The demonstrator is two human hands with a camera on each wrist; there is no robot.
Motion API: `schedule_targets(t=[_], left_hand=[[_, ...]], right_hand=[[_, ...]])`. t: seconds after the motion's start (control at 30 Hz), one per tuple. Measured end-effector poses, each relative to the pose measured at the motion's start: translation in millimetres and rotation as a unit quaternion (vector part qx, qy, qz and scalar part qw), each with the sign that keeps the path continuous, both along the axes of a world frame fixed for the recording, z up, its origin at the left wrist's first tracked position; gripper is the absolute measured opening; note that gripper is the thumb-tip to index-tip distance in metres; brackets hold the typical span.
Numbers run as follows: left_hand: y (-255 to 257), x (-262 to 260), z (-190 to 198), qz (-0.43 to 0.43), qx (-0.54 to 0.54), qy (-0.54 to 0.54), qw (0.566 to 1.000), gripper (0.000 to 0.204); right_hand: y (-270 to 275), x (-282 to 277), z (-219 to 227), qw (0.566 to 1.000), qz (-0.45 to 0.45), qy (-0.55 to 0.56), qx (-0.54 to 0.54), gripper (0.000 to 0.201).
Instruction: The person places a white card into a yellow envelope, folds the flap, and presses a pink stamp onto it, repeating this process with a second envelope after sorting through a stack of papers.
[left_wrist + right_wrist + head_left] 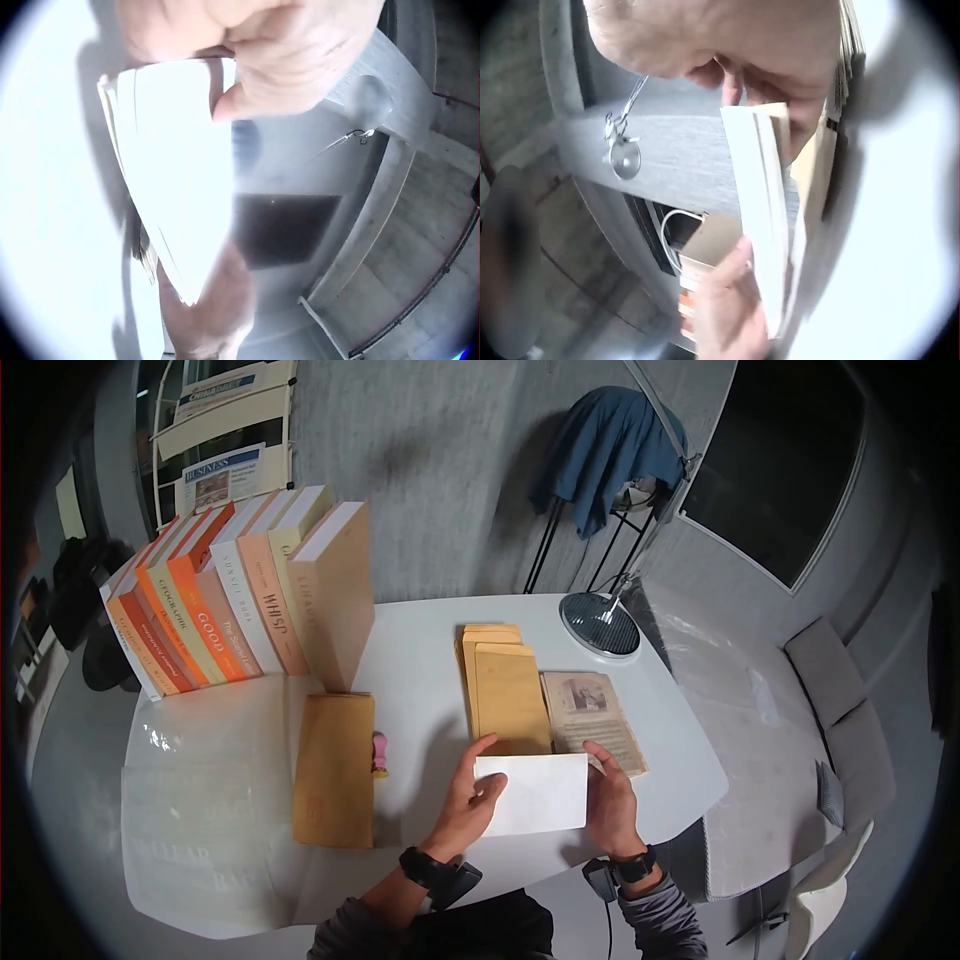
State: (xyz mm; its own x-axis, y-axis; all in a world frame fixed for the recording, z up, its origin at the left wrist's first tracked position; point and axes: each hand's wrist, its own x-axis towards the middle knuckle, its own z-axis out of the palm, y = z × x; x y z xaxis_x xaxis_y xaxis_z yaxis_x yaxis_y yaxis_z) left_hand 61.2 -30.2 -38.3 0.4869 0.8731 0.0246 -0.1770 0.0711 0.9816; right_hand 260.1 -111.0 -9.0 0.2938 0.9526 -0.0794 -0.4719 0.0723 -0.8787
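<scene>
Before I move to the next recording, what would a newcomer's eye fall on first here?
Probably the bright white stack of paper between the left hand and right hand, over the near side of the white table. Next, the row of orange and pale books at the table's far left, then the blue cloth hanging by the grey wall.

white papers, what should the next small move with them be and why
Probably square up the white papers with a light inward press: the wrist views show their layers staggered and slightly apart, and the left hand and right hand are at opposite sides, well placed to even them.
</scene>
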Motion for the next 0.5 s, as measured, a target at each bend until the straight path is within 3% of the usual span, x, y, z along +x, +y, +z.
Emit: schedule_targets(t=[0.07, 0.1, 0.13, 0.17, 0.27, 0.37, 0.47, 0.5], left_hand=[[0.1, -0.6, 3.4, 0.035, 0.02, -0.015, 0.999, 0.051], [-3.4, 3.1, 4.2, 0.042, 0.019, -0.056, 0.997, 0.05], [-7.9, 9.2, 5.1, 0.048, 0.019, -0.097, 0.994, 0.049], [-9.4, 11.3, 5.6, 0.055, 0.02, -0.136, 0.989, 0.048], [-2.7, 5.2, 2.2, 0.066, 0.125, -0.118, 0.983, 0.045], [-1.8, -12.7, 18.2, 0.024, 0.228, -0.067, 0.971, 0.034], [-8.4, -32.3, 25.1, -0.009, 0.274, 0.023, 0.961, 0.025], [-14.1, -31.3, 26.9, 0.013, 0.202, 0.035, 0.979, 0.016]], right_hand=[[-0.7, -11.7, 13.2, 0.999, -0.011, 0.041, -0.022, 0.045], [6.9, -5.2, -21.5, 0.997, -0.061, -0.039, -0.025, 0.042], [5.3, -24.9, -16.4, 0.983, -0.064, -0.167, -0.038, 0.04], [1.6, -34.4, -13.8, 0.98, -0.037, -0.194, -0.032, 0.039], [-3.4, -38.3, -18.9, 0.982, -0.016, -0.187, -0.021, 0.027], [-7.8, -22.6, -18.3, 0.986, -0.013, -0.165, 0.03, 0.018], [-18.2, -12.6, -13.1, 0.978, 0.043, -0.206, -0.009, 0.018], [-21.3, -14.2, -11.3, 0.971, 0.049, -0.228, -0.043, 0.018]])
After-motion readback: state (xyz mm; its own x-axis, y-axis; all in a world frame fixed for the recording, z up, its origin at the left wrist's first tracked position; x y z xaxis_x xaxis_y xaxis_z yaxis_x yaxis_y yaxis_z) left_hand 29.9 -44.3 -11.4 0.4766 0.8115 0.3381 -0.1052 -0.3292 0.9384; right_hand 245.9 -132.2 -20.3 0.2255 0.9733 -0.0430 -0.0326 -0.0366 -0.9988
